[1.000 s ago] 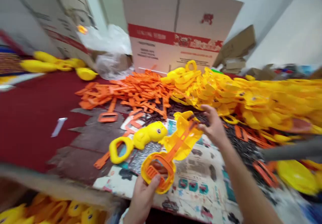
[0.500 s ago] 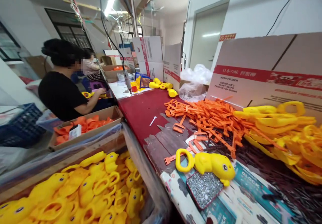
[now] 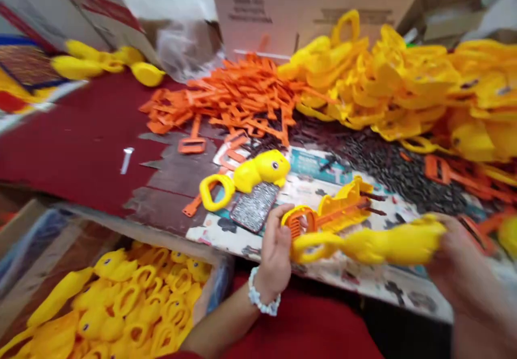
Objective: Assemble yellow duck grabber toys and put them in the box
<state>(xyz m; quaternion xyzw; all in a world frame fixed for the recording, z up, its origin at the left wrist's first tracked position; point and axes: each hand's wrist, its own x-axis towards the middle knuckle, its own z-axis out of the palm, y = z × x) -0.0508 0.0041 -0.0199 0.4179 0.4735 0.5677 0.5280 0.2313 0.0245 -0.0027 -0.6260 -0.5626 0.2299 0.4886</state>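
My left hand [image 3: 278, 254], with a pale bracelet at the wrist, is closed on the ring handle of an open yellow toy shell half [image 3: 341, 204]. An orange slider piece [image 3: 329, 216] lies inside that shell, and dark thin rods [image 3: 374, 203] stick out at its far end. My right hand [image 3: 464, 262], blurred, grips the head end of a second yellow shell half [image 3: 391, 242]. This one is held in front of the first, its ring close to my left fingers. A joined yellow duck-like toy [image 3: 262, 169] rests against a small tray of metal screws [image 3: 255, 206].
Orange slider pieces [image 3: 238, 95] are heaped at the back, beside a pile of yellow shell halves [image 3: 404, 79]. Dark rods [image 3: 407, 170] are strewn nearby. A lined carton [image 3: 220, 278] of yellow toys [image 3: 133, 305] stands at lower left. Cardboard [image 3: 283, 14] walls the back.
The view has swung right and down, so the co-worker is out of sight. Both my hands now show, each holding a yellow shell half; neither was visible before.
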